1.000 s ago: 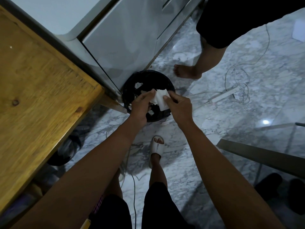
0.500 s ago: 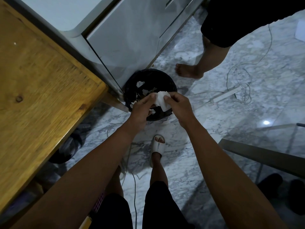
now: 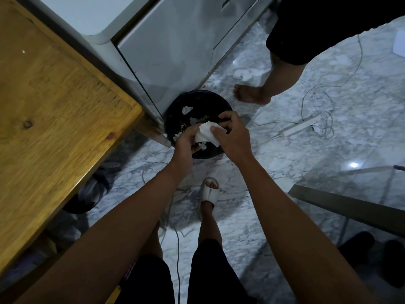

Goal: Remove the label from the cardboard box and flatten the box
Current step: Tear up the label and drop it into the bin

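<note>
Her right hand (image 3: 232, 137) had curled further over the crumpled white paper label (image 3: 206, 133), both hands pinching it, left hand (image 3: 186, 141) alongside, directly above the round black bin (image 3: 175, 110) at frame centre.

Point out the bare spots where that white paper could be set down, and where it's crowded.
Free: the wooden table top, left of the black bin; marble floor between the sandal and the glass tabletop. Crowded: the bin, already littered with scraps, and the floor around the power strip, tangled with cables.
</note>
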